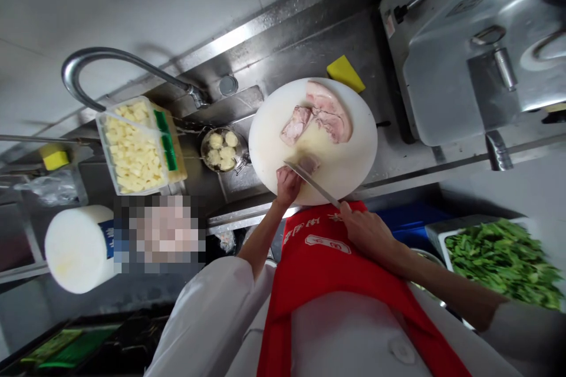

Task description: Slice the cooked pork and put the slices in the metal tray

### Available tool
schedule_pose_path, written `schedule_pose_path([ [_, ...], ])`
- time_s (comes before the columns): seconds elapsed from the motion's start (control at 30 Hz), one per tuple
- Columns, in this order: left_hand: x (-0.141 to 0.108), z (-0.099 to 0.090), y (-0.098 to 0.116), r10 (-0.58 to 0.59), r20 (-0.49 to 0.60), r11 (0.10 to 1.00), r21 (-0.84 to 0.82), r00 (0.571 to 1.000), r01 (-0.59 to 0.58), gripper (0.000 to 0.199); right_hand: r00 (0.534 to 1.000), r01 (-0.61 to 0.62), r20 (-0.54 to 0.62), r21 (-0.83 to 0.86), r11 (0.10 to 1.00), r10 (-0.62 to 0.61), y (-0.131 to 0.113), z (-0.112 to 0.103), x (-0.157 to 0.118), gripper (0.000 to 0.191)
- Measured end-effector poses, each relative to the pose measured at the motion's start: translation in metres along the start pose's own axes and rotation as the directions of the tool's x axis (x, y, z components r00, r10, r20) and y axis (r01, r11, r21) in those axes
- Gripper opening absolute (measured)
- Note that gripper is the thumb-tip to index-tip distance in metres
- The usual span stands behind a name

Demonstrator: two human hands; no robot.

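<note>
A round white cutting board lies on the steel counter with pieces of pale meat on it. The larger slab of meat has a rind along its outer edge, and a smaller chunk of meat lies beside it. Near the board's front, my left hand is closed, fingertips curled down at a small piece of meat; the exact contact is partly hidden. My right hand grips the handle of a knife. Its blade slants across the small piece, close to my left fingers.
Left of the board stand a pot with pale round pieces and a tub of pale chunks beneath a curved faucet. A yellow sponge touches the board's back. Steel slicing equipment stands right, leafy greens below it.
</note>
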State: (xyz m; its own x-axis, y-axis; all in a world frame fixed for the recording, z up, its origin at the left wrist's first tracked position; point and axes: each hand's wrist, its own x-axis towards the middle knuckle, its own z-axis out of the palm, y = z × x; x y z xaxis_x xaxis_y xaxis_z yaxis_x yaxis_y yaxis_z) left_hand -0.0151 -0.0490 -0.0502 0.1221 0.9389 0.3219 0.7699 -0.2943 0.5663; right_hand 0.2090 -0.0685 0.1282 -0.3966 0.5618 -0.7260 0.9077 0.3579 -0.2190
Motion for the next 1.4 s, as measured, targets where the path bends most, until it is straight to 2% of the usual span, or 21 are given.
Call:
schedule_pose_path([
  [0.1, 0.001, -0.001, 0.002, 0.015, -0.001, 1.000, 0.001, 1.000, -0.015, 0.019, 0.999, 0.012, -0.045, -0.007, 1.000, -0.012, -0.001, -0.001, 0.005, 0.029],
  [0.17, 0.003, -0.003, 0.004, 0.043, -0.040, 0.999, -0.006, 0.998, -0.043, 0.018, 0.998, 0.030, -0.055, -0.010, 0.999, -0.031, 0.000, -0.001, 0.005, 0.029],
  [0.27, 0.007, -0.005, 0.007, 0.087, -0.104, 0.995, -0.032, 0.991, -0.091, 0.015, 1.000, 0.008, 0.022, 0.013, 1.000, -0.008, 0.006, 0.003, -0.003, 0.029],
  [0.33, 0.008, -0.006, 0.008, 0.094, -0.107, 0.994, -0.040, 0.990, -0.098, 0.015, 0.999, 0.004, 0.045, 0.017, 1.000, -0.005, 0.006, 0.006, 0.000, 0.029],
  [0.43, 0.008, -0.006, 0.007, 0.073, -0.064, 0.997, -0.029, 0.995, -0.075, 0.018, 0.999, 0.033, -0.024, -0.006, 0.999, -0.033, -0.003, 0.000, 0.032, 0.033],
  [0.53, 0.006, -0.007, 0.006, 0.039, -0.039, 0.999, -0.035, 0.998, -0.041, 0.022, 0.995, 0.055, -0.081, 0.009, 0.998, -0.054, -0.013, -0.015, 0.073, 0.036],
  [0.6, 0.005, -0.007, 0.006, 0.031, -0.049, 0.997, -0.063, 0.998, -0.034, 0.023, 0.991, 0.067, -0.118, 0.028, 0.997, -0.063, -0.012, -0.024, 0.083, 0.038],
  [0.67, 0.004, -0.006, 0.006, 0.034, -0.064, 0.996, -0.075, 0.997, -0.039, 0.022, 0.988, 0.070, -0.138, 0.026, 0.997, -0.066, -0.008, -0.027, 0.074, 0.039],
  [0.73, 0.003, -0.005, 0.005, 0.034, -0.059, 0.998, -0.059, 0.998, -0.037, 0.023, 0.988, 0.073, -0.135, 0.010, 0.997, -0.071, -0.005, -0.024, 0.053, 0.036],
  [0.83, 0.001, -0.004, 0.004, 0.034, -0.041, 0.999, -0.037, 0.999, -0.035, 0.024, 0.993, 0.072, -0.088, -0.006, 0.997, -0.072, -0.005, -0.014, 0.020, 0.034],
  [0.9, 0.001, -0.004, 0.004, 0.036, -0.045, 0.999, -0.030, 0.998, -0.037, 0.023, 0.996, 0.063, -0.057, -0.006, 0.998, -0.063, -0.006, -0.008, 0.007, 0.034],
  [1.23, 0.001, -0.003, 0.002, -0.011, -0.011, 1.000, -0.027, 1.000, 0.010, 0.024, 0.998, 0.052, -0.028, 0.004, 0.999, -0.052, 0.002, 0.005, 0.003, 0.029],
  [1.4, 0.000, -0.002, 0.001, -0.004, -0.018, 0.999, -0.036, 1.000, 0.003, 0.022, 0.995, 0.058, -0.080, -0.011, 0.998, -0.059, -0.001, 0.003, 0.010, 0.032],
])
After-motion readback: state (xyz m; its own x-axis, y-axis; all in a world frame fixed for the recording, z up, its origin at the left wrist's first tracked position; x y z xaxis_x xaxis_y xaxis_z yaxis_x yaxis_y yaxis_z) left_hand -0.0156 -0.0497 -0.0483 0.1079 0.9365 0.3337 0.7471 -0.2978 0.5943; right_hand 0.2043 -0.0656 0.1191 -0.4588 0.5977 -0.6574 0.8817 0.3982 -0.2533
